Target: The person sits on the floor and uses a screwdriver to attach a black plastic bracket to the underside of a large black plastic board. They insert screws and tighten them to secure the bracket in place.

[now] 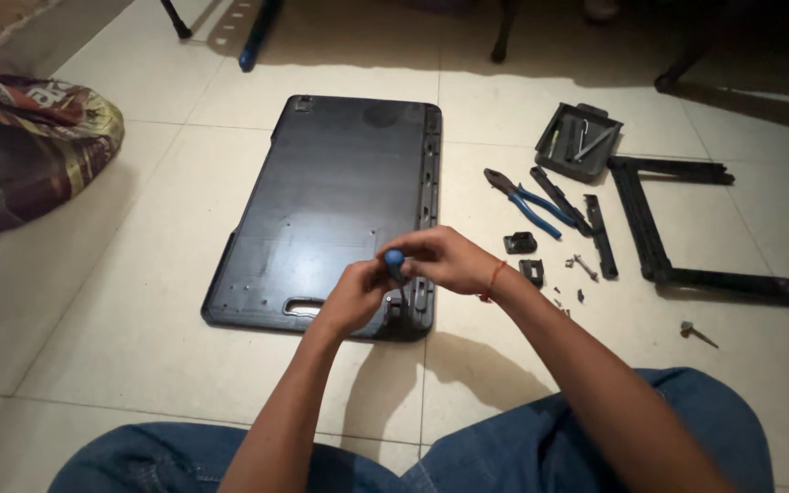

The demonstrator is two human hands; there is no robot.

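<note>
Floor tiles (139, 347) carry a large black panel (331, 201) lying flat, its near right corner under both hands. Right of it lie a black U-shaped frame (650, 228), a small dark tray (577, 139), blue-handled pliers (527, 203), narrow black strips (600, 237) and loose screws (584, 267). The left hand (353, 297) and right hand (445, 258) meet, fingers curled shut around a blue-handled screwdriver (395, 262) standing upright, its tip down at the panel's corner; the tip itself is hidden.
</note>
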